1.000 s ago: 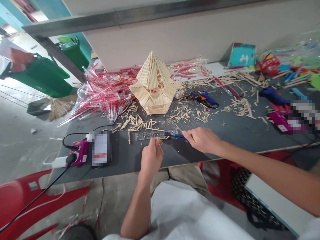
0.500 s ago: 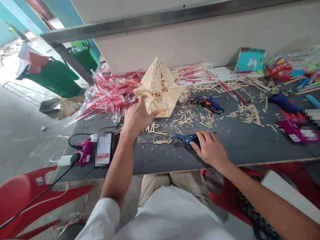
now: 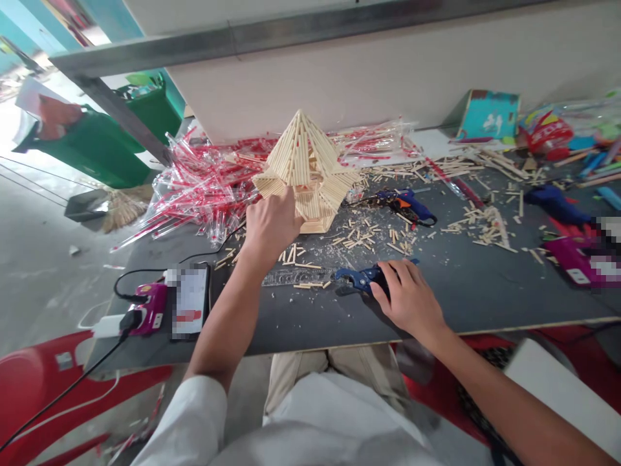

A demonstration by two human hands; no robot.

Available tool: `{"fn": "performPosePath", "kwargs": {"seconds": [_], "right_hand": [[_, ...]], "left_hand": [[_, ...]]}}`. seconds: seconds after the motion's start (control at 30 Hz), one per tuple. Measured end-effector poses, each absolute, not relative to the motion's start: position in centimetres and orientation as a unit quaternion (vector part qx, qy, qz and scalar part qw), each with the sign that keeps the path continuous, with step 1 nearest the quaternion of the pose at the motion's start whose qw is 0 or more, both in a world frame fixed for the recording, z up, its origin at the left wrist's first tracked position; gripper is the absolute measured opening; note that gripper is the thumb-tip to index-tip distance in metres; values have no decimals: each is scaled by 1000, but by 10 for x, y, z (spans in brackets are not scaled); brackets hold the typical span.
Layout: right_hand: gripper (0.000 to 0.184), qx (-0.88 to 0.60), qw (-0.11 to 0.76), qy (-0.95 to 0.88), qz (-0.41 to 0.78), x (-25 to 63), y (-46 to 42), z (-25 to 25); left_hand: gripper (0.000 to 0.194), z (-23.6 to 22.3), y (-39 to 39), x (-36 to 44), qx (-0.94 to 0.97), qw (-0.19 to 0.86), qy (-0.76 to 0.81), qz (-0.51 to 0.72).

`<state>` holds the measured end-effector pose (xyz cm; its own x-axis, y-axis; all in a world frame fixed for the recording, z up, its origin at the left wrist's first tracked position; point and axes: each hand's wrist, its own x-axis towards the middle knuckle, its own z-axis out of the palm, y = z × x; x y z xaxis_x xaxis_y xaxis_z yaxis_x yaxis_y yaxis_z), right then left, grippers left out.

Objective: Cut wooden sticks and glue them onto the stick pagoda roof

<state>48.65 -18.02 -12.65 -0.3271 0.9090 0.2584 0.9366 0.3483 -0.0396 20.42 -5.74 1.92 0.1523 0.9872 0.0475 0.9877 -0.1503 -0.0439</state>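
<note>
A pale house-like model made of thin wooden sticks (image 3: 301, 158), with a pointed roof and flared lower eaves, stands on the dark table. My left hand (image 3: 272, 225) is at its lower left front, fingers bent over the lower part and thumb by the base. The fingertips are partly hidden. My right hand (image 3: 406, 294) lies closed over the handles of a blue hand cutter (image 3: 361, 278), its hooked jaw pointing left. That jaw rests by the end of a clear ruler (image 3: 291, 278) with a few short stick pieces on it.
Red-and-clear plastic packets (image 3: 204, 184) pile up behind and left. A blue glue gun (image 3: 410, 206) lies right of the model among stick offcuts (image 3: 359, 234). At left are a phone (image 3: 191, 301) and a purple power strip (image 3: 151, 310) with cables. Another purple strip (image 3: 572, 259) sits far right.
My left hand has gone from an extended index finger and spread thumb to bent fingers at the model's lower front. My right hand stays on the cutter. The view has shifted slightly.
</note>
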Motion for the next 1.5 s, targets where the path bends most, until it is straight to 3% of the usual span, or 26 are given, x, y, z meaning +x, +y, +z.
{"fn": "performPosePath", "kwargs": {"seconds": [0.33, 0.6, 0.8, 0.9, 1.0, 1.1, 1.2, 1.27, 1.5], "right_hand": [[49, -574, 122, -808, -41, 482, -180, -123], [50, -579, 127, -805, -41, 484, -180, -127], [49, -570, 140, -808, -44, 486, -179, -129], [46, -574, 148, -805, -21, 486, -175, -130], [38, -579, 220, -785, 2, 479, -165, -117], [28, -582, 322, -738, 112, 463, -145, -80], [27, -499, 378, -671, 399, 440, -117, -31], [29, -427, 370, -650, 509, 425, -98, -5], [40, -396, 339, -653, 548, 401, -69, 11]], "left_hand": [[52, 9, -57, 201, -772, 33, -633, -56], [63, 0, -60, 218, -751, 27, -654, -82], [50, 7, -63, 220, -755, 10, -652, -69], [59, 19, -67, 215, -778, 18, -626, -48], [70, 29, -72, 207, -842, 16, -538, -37], [73, 33, -76, 201, -893, 21, -441, -85], [76, 33, -79, 199, -914, 11, -387, -119], [75, 32, -80, 199, -918, 2, -373, -134], [78, 32, -78, 190, -899, -10, -397, -185]]}}
